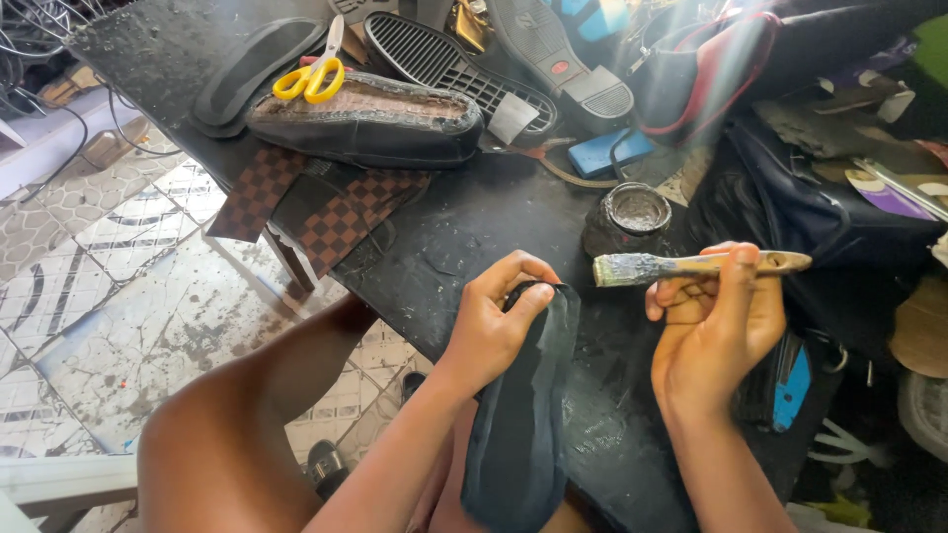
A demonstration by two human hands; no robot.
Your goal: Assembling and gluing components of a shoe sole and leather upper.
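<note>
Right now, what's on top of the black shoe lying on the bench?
Yellow-handled scissors rest across the far edge of the shoe, blades pointing away. The shoe's brownish, rough upper face is otherwise bare. What lies beneath the shoe is hidden, apart from checkered material showing at its near side.

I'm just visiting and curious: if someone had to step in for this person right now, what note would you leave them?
Left hand: grips the top of a dark insole, which rests upright over the lap.
Right hand: holds a brush, bristles pointing left, above the insole and not touching it.
Glue pot: open, on the black table just behind the brush.
Also on the table: a shoe and yellow scissors.
Done: insole surface looks partly coated, hard to tell.
Left: probably brushing the rest.
</note>
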